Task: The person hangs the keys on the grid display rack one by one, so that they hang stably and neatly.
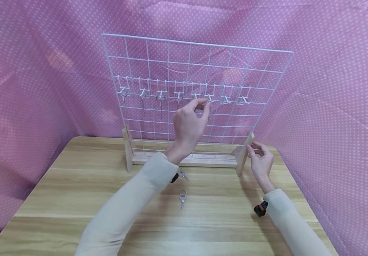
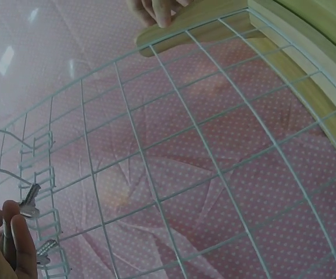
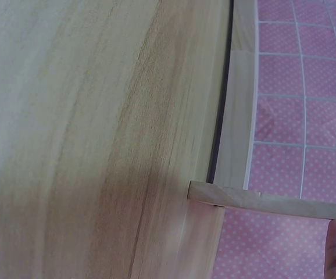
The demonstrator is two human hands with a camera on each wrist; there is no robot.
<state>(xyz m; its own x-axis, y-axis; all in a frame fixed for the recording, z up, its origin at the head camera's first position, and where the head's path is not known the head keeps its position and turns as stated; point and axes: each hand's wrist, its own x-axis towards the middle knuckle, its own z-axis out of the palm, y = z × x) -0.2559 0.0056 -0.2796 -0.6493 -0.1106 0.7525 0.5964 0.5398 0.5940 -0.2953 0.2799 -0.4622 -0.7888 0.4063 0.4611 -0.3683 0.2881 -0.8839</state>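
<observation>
A white wire grid rack [image 1: 196, 43] stands upright in a wooden base, with a row of white hooks across it. In front of a hook right of the row's middle, my left hand [image 1: 189, 122] pinches a small metal key [image 2: 31, 202] between thumb and fingers. Part of that key is hidden by the fingers. Another key [image 2: 47, 251] hangs close beside it. Keys on rings hang from the hooks at the left, one key ring [image 1: 161, 97] among them. My right hand [image 1: 261, 161] touches the outer side of the right wooden post [image 1: 243, 156] with its fingertips.
Two loose keys lie on the wooden table [image 1: 56, 188]: one key [image 1: 183, 199] with its ring nearer me, the other key [image 1: 182, 174] by my left wrist. Bare hooks [image 1: 243, 100] sit at the row's right end. A pink dotted cloth [image 1: 337, 89] surrounds the table.
</observation>
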